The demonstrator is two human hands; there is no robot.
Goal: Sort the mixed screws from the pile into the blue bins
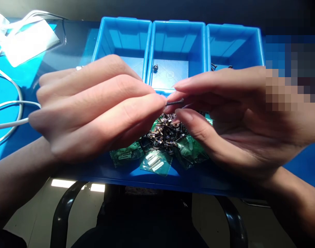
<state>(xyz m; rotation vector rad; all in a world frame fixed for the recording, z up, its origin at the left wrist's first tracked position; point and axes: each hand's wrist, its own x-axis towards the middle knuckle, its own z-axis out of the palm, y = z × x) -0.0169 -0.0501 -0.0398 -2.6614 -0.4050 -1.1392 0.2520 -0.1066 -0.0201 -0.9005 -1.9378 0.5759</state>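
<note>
Near the front edge of the worktop [308, 162], above a pile of small screws [164, 134], I hold one dark screw [175, 102] level between my two hands. My left hand [95, 106] pinches its left end with closed fingertips, and my right hand [224, 117] pinches the other end. I think both ends are gripped because such a thin thing slips easily. The pile lies on green plastic bags [156, 162]; I count at least three. Along the far edge stand three blue bins in a row, touching: the left bin [121, 34], the middle bin [176, 38] with one single screw [155, 68], and the right bin [234, 41] with a few dark pieces I cannot count.
</note>
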